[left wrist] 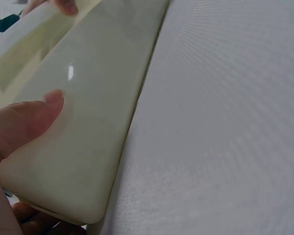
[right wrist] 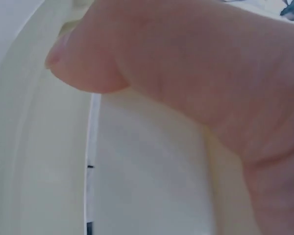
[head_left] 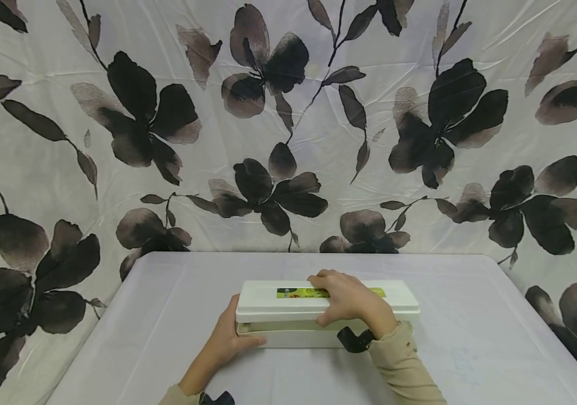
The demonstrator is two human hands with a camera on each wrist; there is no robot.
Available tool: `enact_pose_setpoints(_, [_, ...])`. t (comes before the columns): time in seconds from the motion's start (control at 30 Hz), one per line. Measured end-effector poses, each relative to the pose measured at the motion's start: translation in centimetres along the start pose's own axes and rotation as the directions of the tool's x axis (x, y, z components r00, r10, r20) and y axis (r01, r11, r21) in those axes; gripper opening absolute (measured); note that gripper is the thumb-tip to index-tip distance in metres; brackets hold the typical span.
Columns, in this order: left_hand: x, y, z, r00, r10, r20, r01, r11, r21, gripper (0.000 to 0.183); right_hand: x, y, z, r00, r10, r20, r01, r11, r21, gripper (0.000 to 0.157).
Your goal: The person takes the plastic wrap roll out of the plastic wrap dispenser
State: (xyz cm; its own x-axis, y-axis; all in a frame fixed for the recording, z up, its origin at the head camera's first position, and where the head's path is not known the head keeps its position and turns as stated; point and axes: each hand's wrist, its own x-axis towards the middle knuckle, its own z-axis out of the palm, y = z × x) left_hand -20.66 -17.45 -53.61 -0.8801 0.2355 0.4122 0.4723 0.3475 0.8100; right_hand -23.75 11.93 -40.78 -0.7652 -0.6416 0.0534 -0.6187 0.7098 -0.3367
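Observation:
A long white plastic box lies across the table, its white lid slightly raised along the near side. On top of the lid is a yellow-green label, partly covered by fingers. My left hand grips the box's left end, with the thumb against the near wall and the other fingers round the end. My right hand holds the lid right of its middle, fingers over the top and thumb at the near edge. In the right wrist view this thumb hides part of the lid's edge. The box's contents cannot be made out.
The table has a white cover, with its surface visible on all sides of the box. Behind it hangs a white cloth with dark flowers. A dark wrist-worn device sits by the right wrist, close to the box's front.

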Motion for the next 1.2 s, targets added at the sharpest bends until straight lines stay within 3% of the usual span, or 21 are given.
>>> enact_pose_setpoints(0.5, [0.2, 0.2, 0.2, 0.991, -0.13, -0.017, 0.13, 0.991, -0.008, 0.094, -1.6, -0.7, -0.1, 0.993, 0.012, -0.115, -0.015, 0.999, -0.029, 0.087])
enact_pose_setpoints(0.87, [0.3, 0.4, 0.3, 0.99, -0.137, -0.021, 0.136, 0.991, -0.011, 0.094, -3.2, -0.5, 0.1, 0.983, 0.019, -0.185, -0.032, 0.997, -0.069, 0.088])
enact_pose_setpoints(1.2, [0.2, 0.9, 0.4, 0.978, -0.209, -0.009, 0.209, 0.978, 0.006, 0.092, -4.7, 0.1, -0.2, 0.976, 0.018, -0.218, -0.038, 0.996, -0.086, 0.087])
